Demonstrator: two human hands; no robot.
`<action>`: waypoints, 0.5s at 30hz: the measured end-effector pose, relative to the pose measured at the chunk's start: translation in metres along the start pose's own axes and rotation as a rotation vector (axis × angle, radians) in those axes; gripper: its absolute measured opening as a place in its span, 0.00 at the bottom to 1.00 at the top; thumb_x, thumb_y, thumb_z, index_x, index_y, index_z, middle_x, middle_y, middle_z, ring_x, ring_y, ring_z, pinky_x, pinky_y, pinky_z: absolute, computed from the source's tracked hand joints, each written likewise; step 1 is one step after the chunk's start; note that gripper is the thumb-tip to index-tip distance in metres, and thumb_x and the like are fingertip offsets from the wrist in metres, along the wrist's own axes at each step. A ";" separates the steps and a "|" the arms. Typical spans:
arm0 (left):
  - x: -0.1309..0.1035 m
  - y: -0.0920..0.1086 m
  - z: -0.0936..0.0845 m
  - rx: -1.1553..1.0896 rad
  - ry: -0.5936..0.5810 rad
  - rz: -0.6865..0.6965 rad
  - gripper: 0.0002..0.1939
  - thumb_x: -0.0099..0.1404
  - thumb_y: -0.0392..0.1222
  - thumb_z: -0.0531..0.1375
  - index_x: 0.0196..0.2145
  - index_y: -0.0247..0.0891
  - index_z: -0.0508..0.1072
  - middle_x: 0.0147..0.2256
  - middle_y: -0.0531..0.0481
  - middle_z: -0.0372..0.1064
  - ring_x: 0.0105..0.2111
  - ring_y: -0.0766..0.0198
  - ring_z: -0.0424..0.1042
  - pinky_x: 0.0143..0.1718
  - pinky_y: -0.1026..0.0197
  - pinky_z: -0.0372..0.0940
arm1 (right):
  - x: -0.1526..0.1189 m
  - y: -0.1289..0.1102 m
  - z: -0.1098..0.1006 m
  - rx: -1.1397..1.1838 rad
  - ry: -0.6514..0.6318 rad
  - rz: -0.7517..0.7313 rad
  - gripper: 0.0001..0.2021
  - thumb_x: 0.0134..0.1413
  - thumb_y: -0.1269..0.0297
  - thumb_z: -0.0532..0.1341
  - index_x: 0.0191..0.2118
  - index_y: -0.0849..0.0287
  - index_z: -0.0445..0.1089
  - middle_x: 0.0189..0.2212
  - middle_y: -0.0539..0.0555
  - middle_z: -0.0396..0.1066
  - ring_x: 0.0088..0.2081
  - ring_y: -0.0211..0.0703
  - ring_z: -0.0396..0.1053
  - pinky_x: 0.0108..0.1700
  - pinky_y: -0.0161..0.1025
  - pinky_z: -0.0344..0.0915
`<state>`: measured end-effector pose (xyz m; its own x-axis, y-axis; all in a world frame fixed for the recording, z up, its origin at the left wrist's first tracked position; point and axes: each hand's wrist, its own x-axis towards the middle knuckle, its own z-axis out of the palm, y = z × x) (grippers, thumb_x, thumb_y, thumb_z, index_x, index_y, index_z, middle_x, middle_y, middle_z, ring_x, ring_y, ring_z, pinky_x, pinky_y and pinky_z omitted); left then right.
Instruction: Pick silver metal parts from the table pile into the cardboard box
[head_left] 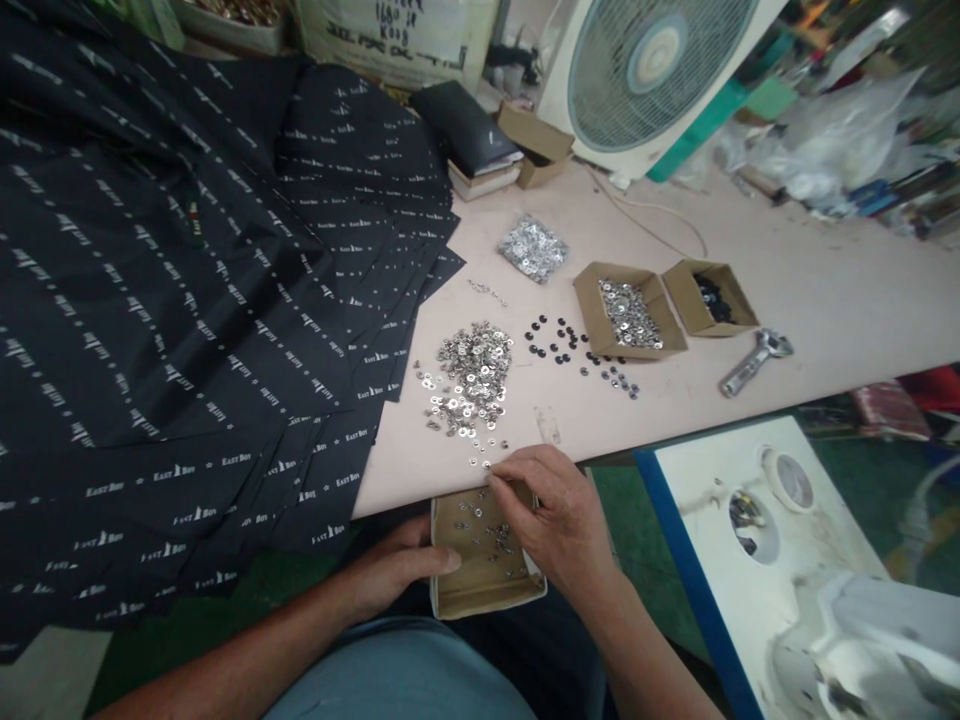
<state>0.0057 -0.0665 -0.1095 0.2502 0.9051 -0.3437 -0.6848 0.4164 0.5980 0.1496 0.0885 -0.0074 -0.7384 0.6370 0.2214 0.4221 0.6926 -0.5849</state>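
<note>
A shallow cardboard box [487, 597] with small metal pieces inside sits at the table's front edge, over my lap. My left hand [409, 565] grips its left side, thumb over the rim. Above the box's right side, my right hand [551, 505] has thumb and index fingertips together at the table edge, by a few loose silver pieces; anything between them is too small to make out. A heap of silver metal pieces [474, 375] lies just beyond. Black round caps [561, 340] are scattered to its right.
Black printed fabric [225, 300] covers the left side. Two small cardboard boxes [671, 345] of parts, a metal tool [754, 362] and a bag of silver parts [534, 248] lie farther back. A fan [652, 60] stands behind; a white machine [840, 620] is at right.
</note>
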 end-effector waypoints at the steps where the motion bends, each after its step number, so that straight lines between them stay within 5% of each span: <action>1: 0.000 0.000 0.000 0.000 -0.001 -0.003 0.30 0.63 0.41 0.66 0.62 0.37 0.74 0.59 0.41 0.76 0.60 0.40 0.73 0.65 0.40 0.61 | -0.001 0.001 -0.001 0.006 0.006 0.002 0.04 0.63 0.71 0.65 0.38 0.54 0.76 0.35 0.54 0.77 0.40 0.47 0.74 0.44 0.45 0.71; 7: -0.004 -0.003 0.000 0.000 0.036 -0.035 0.29 0.62 0.42 0.66 0.61 0.37 0.75 0.59 0.40 0.77 0.59 0.39 0.73 0.64 0.39 0.62 | 0.003 0.007 -0.008 -0.060 0.129 0.052 0.06 0.64 0.72 0.63 0.42 0.55 0.76 0.38 0.55 0.76 0.40 0.47 0.75 0.45 0.46 0.71; 15: -0.003 -0.006 0.000 -0.033 0.037 -0.029 0.28 0.62 0.40 0.66 0.60 0.38 0.76 0.59 0.41 0.77 0.58 0.40 0.74 0.63 0.41 0.64 | 0.012 0.010 -0.002 -0.130 0.057 0.063 0.06 0.63 0.71 0.63 0.42 0.56 0.77 0.35 0.55 0.74 0.38 0.48 0.71 0.44 0.47 0.69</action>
<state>0.0091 -0.0717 -0.1119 0.2447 0.8888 -0.3875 -0.6999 0.4385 0.5637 0.1462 0.1034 -0.0091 -0.6787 0.6964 0.2333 0.5340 0.6860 -0.4942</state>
